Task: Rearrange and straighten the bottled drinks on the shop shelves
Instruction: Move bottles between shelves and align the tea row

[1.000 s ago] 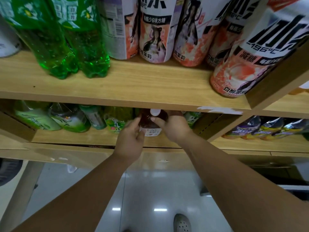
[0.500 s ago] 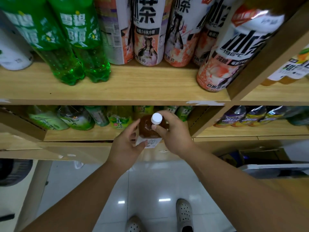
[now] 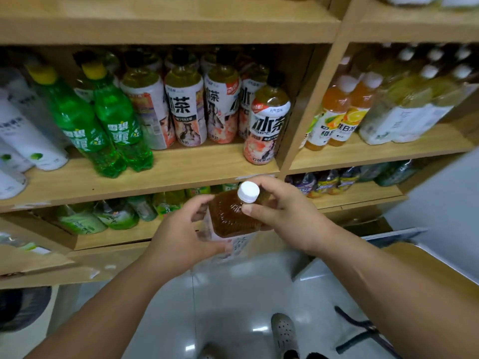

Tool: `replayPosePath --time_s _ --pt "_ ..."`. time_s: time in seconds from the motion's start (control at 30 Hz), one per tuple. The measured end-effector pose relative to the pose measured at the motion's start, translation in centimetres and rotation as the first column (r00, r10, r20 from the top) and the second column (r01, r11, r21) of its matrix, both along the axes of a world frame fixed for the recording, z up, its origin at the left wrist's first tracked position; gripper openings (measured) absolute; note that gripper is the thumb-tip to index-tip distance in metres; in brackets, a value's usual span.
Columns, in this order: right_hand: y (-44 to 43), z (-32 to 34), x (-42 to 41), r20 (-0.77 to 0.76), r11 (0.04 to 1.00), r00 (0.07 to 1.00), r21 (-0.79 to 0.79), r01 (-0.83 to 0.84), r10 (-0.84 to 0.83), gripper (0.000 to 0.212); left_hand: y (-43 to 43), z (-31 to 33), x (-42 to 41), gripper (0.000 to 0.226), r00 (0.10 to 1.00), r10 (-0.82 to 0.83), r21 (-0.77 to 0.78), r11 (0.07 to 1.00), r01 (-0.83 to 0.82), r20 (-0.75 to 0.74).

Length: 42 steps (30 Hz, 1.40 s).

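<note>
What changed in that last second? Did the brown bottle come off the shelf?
The brown tea bottle with the white cap came out of the lower wooden shelf, toward the person and upward. The right hand kept its grip by the neck, and the left hand stayed on the body. The green soda bottles on the shelf above stayed put.

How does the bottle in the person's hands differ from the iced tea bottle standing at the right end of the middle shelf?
The held bottle has a white cap; the shelf bottle has a dark one. The left hand and right hand grip the held bottle off the shelves; the shelf bottle stands on the middle shelf. Both hold brownish drink.
</note>
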State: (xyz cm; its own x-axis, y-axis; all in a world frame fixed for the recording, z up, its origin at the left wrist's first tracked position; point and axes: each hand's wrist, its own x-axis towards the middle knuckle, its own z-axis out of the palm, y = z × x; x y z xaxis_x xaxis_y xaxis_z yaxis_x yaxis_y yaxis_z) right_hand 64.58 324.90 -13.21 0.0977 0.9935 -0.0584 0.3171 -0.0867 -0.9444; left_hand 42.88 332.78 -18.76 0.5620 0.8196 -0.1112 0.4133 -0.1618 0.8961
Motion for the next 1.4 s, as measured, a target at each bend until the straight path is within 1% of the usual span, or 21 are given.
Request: replayPosePath --time_s 0.07,0.13,0.3,0.37,0.43,0.53,0.63,0.73,0.83,0.9,1.0,1.1,1.17,1.23,1.33,1.4 --pt "-1.1 2.0 1.5 0.013 1.000 1.000 0.026 0.001 -0.001 0.021 -0.6 2.0 2.0 0.095 1.000 -0.015 0.042 0.999 0.016 -0.013" --pt "-2.0 3.4 3.5 -0.008 0.999 1.000 0.045 0.000 0.000 0.023 -1.4 3.5 4.2 0.091 1.000 -0.020 0.068 0.998 0.019 0.012" --pt "-3.8 5.5 10.0 -0.114 0.997 0.993 0.072 0.030 -0.022 0.026 -3.7 5.7 10.8 0.079 0.994 0.046 0.093 0.994 -0.056 0.104" --pt "-4.2 5.9 13.6 -0.161 0.995 0.985 0.077 0.070 -0.057 0.025 -4.3 6.4 14.4 0.075 0.989 0.068 0.112 0.990 -0.083 0.130" --pt "-4.6 6.3 17.7 -0.192 0.990 0.978 0.100 0.100 -0.080 0.025 -4.9 7.2 18.4 0.073 0.981 0.114 0.095 0.987 -0.130 0.159" --pt "-5.6 6.7 23.8 -0.193 0.987 0.980 0.143 0.068 -0.039 0.036 -5.8 8.3 24.7 0.079 0.958 0.188 0.075 0.975 -0.208 0.218" --pt "-7.3 7.0 29.6 -0.174 0.986 0.984 0.153 0.073 -0.045 0.051 -6.8 9.4 30.9 0.081 0.949 0.203 0.086 0.970 -0.229 0.243" --pt "-9.0 6.9 35.1 -0.167 0.989 0.984 0.124 0.077 -0.055 0.059 -7.9 10.5 36.6 0.076 0.961 0.160 0.089 0.979 -0.184 0.227" --pt "-10.7 6.1 40.2 -0.204 0.985 0.974 0.123 0.120 -0.093 0.062 -8.5 10.7 42.1 0.081 0.972 0.099 0.088 0.989 -0.121 0.215" --pt "-11.7 5.5 43.1 -0.184 0.980 0.975 0.126 0.151 -0.126 0.067 -9.0 10.5 45.7 0.082 0.975 0.064 0.094 0.992 -0.086 0.212" --pt "-13.2 4.0 47.8 -0.158 0.965 0.964 0.118 0.234 -0.214 0.070 -9.8 9.8 51.2 0.079 0.971 0.032 0.063 0.997 -0.048 0.238" --pt "-14.2 1.5 52.2 -0.179 0.942 0.932 0.066 0.330 -0.314 0.069 -9.8 9.0 56.7 0.085 0.960 0.037 -0.006 0.999 -0.037 0.278" --pt "-14.4 -0.1 54.4 -0.132 0.935 0.929 0.042 0.353 -0.345 0.074 -9.3 8.7 60.1 0.087 0.963 0.009 -0.024 1.000 -0.002 0.271" --pt "-14.2 -1.0 56.2 -0.080 0.926 0.926 0.052 0.373 -0.369 0.081 -9.0 8.5 63.3 0.086 0.966 -0.029 -0.041 0.998 0.041 0.255" --pt "-13.0 -2.0 58.7 -0.043 0.884 0.890 0.100 0.456 -0.454 0.084 -8.4 7.6 67.1 0.080 0.968 -0.042 -0.097 0.993 0.068 0.249" --pt "-11.9 -2.9 60.3 -0.032 0.871 0.877 0.110 0.479 -0.479 0.085 -7.8 6.7 69.0 0.077 0.967 -0.045 -0.125 0.989 0.078 0.252"
